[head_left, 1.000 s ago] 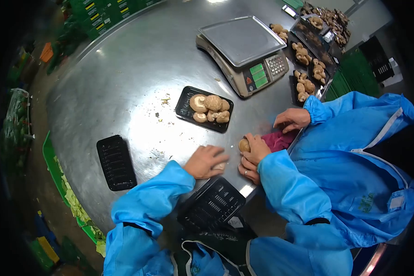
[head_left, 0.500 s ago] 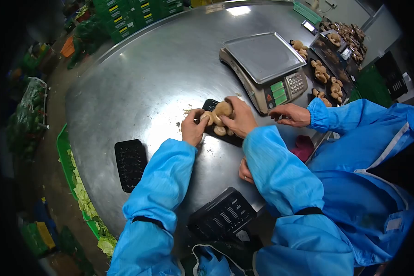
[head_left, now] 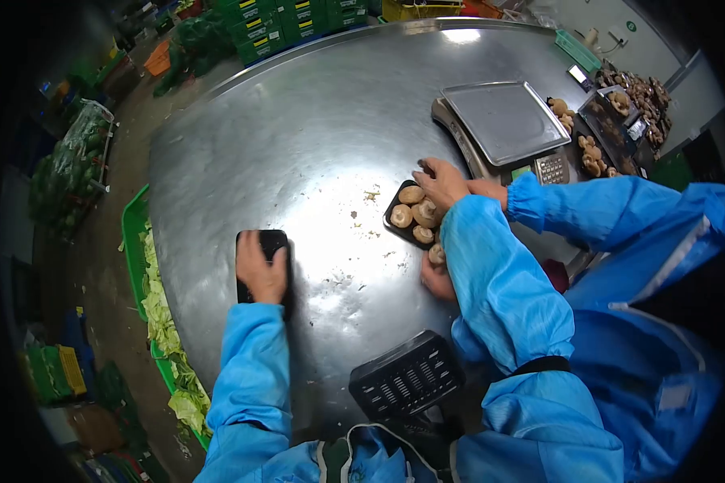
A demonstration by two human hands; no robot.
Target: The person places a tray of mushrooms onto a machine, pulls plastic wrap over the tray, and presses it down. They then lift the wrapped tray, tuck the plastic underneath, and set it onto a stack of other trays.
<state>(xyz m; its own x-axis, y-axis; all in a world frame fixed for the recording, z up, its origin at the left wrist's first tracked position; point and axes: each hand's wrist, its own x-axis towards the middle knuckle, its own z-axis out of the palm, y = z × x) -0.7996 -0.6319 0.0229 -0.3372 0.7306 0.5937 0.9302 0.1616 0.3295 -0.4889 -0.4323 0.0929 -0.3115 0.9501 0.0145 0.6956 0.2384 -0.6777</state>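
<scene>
My left hand (head_left: 263,272) lies over a black plastic tray (head_left: 277,239) on the left of the metal table, fingers stretched forward and thumb apart. My right hand (head_left: 445,185) is over the upper right rim of another black tray (head_left: 394,232), fingers loosely bent and apart, with nothing visible in them. Several pale brown mushrooms (head_left: 401,215) fill this tray. A co-worker's hand (head_left: 490,191) reaches in just behind my right hand, partly covered by it. Below the tray, the co-worker's other hand (head_left: 437,280) is close to a mushroom (head_left: 437,254), partly hidden by my sleeve.
A weighing scale (head_left: 507,121) stands beyond my right hand. Further right are mushroom-filled trays (head_left: 593,156) and a mushroom heap (head_left: 640,97). Black trays (head_left: 407,374) sit near my body. Crumbs (head_left: 362,229) dot the table (head_left: 298,137). A green crate (head_left: 134,266) with leaves stands left.
My left hand has left the mushrooms and moved left onto the other tray. My right hand has let go of its mushroom. The co-worker's hands have come closer to the filled tray.
</scene>
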